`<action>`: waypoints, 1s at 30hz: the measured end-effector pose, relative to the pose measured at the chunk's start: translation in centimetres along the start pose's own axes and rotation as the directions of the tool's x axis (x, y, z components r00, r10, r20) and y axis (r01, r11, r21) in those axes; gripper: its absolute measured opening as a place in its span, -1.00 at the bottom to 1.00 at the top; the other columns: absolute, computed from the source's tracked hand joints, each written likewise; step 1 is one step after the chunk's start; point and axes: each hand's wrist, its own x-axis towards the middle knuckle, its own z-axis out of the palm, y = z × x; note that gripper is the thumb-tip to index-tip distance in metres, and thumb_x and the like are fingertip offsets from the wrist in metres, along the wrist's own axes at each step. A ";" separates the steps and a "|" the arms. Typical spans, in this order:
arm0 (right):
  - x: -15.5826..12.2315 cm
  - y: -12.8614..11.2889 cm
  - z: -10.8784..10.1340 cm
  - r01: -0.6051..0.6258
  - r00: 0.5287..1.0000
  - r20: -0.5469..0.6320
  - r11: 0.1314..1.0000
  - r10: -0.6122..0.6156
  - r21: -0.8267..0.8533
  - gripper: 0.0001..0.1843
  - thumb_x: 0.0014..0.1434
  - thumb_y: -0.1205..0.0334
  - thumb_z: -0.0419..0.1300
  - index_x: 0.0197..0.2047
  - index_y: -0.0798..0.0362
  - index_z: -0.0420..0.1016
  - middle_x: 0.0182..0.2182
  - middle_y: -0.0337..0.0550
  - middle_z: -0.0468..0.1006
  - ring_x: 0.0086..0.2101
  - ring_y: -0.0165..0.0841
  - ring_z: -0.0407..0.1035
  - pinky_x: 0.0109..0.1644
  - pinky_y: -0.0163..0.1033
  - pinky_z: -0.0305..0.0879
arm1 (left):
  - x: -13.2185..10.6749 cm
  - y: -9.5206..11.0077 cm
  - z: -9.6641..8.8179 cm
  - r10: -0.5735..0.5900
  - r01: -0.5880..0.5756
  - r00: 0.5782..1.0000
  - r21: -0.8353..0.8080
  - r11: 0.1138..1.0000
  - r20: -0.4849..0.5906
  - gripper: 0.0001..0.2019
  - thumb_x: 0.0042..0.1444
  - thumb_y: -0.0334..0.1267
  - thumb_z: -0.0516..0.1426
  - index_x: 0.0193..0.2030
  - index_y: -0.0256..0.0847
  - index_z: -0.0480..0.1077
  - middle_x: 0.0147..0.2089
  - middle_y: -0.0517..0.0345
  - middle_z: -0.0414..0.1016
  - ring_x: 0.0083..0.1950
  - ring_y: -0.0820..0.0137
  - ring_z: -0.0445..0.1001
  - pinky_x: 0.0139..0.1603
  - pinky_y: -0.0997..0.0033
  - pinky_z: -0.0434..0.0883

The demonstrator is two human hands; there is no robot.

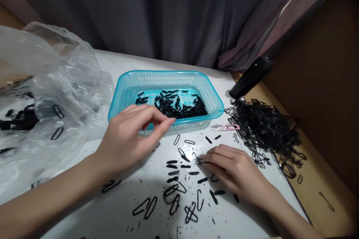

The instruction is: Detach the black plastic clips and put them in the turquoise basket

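My left hand (134, 134) is at the near rim of the blue plastic basket (215, 110), thumb and forefinger pinched together; anything between them is too small to make out. Many small black strips (168, 104) lie on the basket's floor. My right hand (230, 168) is low over the white table, its fingertips closed at a thin black loop (195, 157). Between and in front of my hands lie short flat black pieces (193, 173) and several thin black loops (151, 208), some crossing one another.
A tangled heap of black loops (263, 123) covers the table's right edge. Pink-handled thread snips (226, 127) lie behind my right hand, and a black upright object (251, 76) leans beyond. Crumpled clear plastic (70, 71) is at left. A dark curtain (157, 15) hangs behind.
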 end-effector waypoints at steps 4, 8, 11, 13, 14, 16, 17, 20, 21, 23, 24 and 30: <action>0.0 0.0 0.4 -0.049 0.999 -0.003 0.998 0.049 0.038 -0.77 0.36 0.28 0.04 -0.05 0.05 0.52 -0.25 -0.10 0.57 -0.25 -0.31 0.45 -0.18 -0.19 0.39 | -1.6 0.8 1.4 0.108 -0.070 0.928 -0.117 0.991 0.356 -0.86 0.30 -0.30 0.08 -0.29 -0.20 0.41 -0.42 0.22 0.46 -0.40 0.42 0.43 -0.36 0.43 0.28; 0.0 0.0 0.6 -0.078 0.997 -0.007 0.996 0.078 0.052 -0.77 0.35 0.29 0.06 -0.05 0.04 0.52 -0.26 -0.11 0.56 -0.26 -0.30 0.44 -0.20 -0.18 0.39 | -3.1 0.6 2.9 0.099 -0.025 0.777 -0.126 0.992 0.622 -0.82 0.32 -0.27 0.03 -0.11 -0.17 0.47 -0.15 0.08 0.49 -0.31 0.35 0.50 -0.30 0.41 0.33; 0.0 0.0 0.6 -0.085 0.996 -0.004 0.995 0.086 0.048 -0.77 0.34 0.31 0.06 -0.05 0.04 0.52 -0.26 -0.10 0.56 -0.25 -0.29 0.44 -0.20 -0.18 0.40 | -3.7 0.1 3.7 0.074 0.031 0.757 -0.148 0.989 0.650 -0.82 0.30 -0.29 0.05 -0.08 -0.12 0.48 -0.08 0.09 0.46 -0.27 0.34 0.51 -0.24 0.41 0.35; -0.1 0.0 0.6 -0.084 0.996 -0.003 0.995 0.085 0.045 -0.77 0.34 0.30 0.06 -0.04 0.04 0.52 -0.26 -0.10 0.56 -0.25 -0.29 0.44 -0.20 -0.18 0.40 | -3.8 0.0 4.0 0.070 0.064 0.757 -0.181 0.981 0.650 -0.80 0.30 -0.32 0.03 -0.11 -0.12 0.49 -0.09 0.10 0.46 -0.25 0.35 0.51 -0.22 0.42 0.35; -0.1 -0.1 0.6 -0.083 0.996 -0.006 0.996 0.083 0.045 -0.76 0.34 0.30 0.06 -0.04 0.04 0.52 -0.26 -0.10 0.56 -0.25 -0.30 0.44 -0.20 -0.19 0.40 | -3.9 0.0 4.1 0.069 0.082 0.758 -0.200 0.976 0.649 -0.79 0.30 -0.33 0.03 -0.14 -0.13 0.50 -0.11 0.10 0.47 -0.23 0.35 0.52 -0.21 0.42 0.36; -0.2 -0.1 0.5 -0.081 0.996 -0.021 0.995 0.082 0.052 -0.76 0.34 0.31 0.06 -0.03 0.03 0.52 -0.25 -0.10 0.56 -0.26 -0.30 0.44 -0.20 -0.20 0.40 | -4.0 0.2 4.3 0.053 0.125 0.779 -0.237 0.963 0.625 -0.80 0.30 -0.34 0.03 -0.16 -0.15 0.49 -0.14 0.11 0.52 -0.20 0.34 0.52 -0.19 0.42 0.37; -0.2 -0.1 0.4 -0.079 0.996 -0.034 0.995 0.081 0.057 -0.76 0.34 0.32 0.06 -0.03 0.03 0.51 -0.25 -0.10 0.57 -0.25 -0.31 0.44 -0.20 -0.19 0.40 | -4.1 0.3 4.4 0.038 0.145 0.797 -0.252 0.957 0.603 -0.82 0.29 -0.34 0.04 -0.15 -0.16 0.48 -0.15 0.12 0.54 -0.18 0.33 0.53 -0.17 0.41 0.38; -0.3 -0.1 0.2 -0.085 0.993 -0.070 0.994 0.090 0.069 -0.77 0.33 0.31 0.07 -0.03 0.04 0.51 -0.23 -0.09 0.57 -0.24 -0.29 0.45 -0.18 -0.18 0.41 | -4.4 0.5 4.8 -0.020 0.200 0.849 -0.287 0.937 0.527 -0.87 0.28 -0.33 0.08 -0.15 -0.17 0.46 -0.20 0.14 0.61 -0.17 0.33 0.54 -0.15 0.39 0.39; -0.3 -0.1 0.1 -0.091 0.992 -0.078 0.993 0.097 0.072 -0.78 0.33 0.31 0.07 -0.03 0.04 0.51 -0.23 -0.09 0.57 -0.23 -0.29 0.45 -0.18 -0.17 0.41 | -4.5 0.5 4.8 -0.039 0.218 0.858 -0.294 0.931 0.512 -0.89 0.26 -0.33 0.10 -0.17 -0.17 0.47 -0.23 0.15 0.61 -0.20 0.34 0.54 -0.17 0.40 0.40; -0.3 -0.1 0.1 -0.097 0.990 -0.093 0.992 0.105 0.081 -0.78 0.33 0.31 0.08 -0.04 0.04 0.51 -0.22 -0.09 0.57 -0.23 -0.28 0.45 -0.18 -0.17 0.41 | -4.6 0.6 4.9 -0.083 0.261 0.867 -0.306 0.915 0.492 -0.92 0.23 -0.33 0.14 -0.24 -0.16 0.48 -0.30 0.18 0.60 -0.28 0.38 0.52 -0.24 0.43 0.39; -0.3 -0.1 0.1 -0.096 0.989 -0.103 0.992 0.105 0.086 -0.78 0.33 0.31 0.08 -0.04 0.04 0.51 -0.22 -0.09 0.57 -0.23 -0.28 0.44 -0.18 -0.17 0.41 | -4.7 0.6 4.9 -0.108 0.285 0.869 -0.310 0.907 0.483 -0.93 0.21 -0.33 0.16 -0.26 -0.16 0.49 -0.32 0.20 0.59 -0.31 0.39 0.50 -0.26 0.44 0.39; -0.2 -0.6 0.4 -0.074 0.985 -0.142 0.988 0.093 0.132 -0.79 0.32 0.34 0.09 -0.06 0.05 0.52 -0.25 -0.10 0.58 -0.26 -0.31 0.45 -0.21 -0.19 0.41 | -5.1 0.6 5.1 -0.168 0.332 0.884 -0.334 0.882 0.436 -0.95 0.13 -0.36 0.23 -0.33 -0.14 0.49 -0.37 0.23 0.56 -0.33 0.40 0.49 -0.28 0.44 0.39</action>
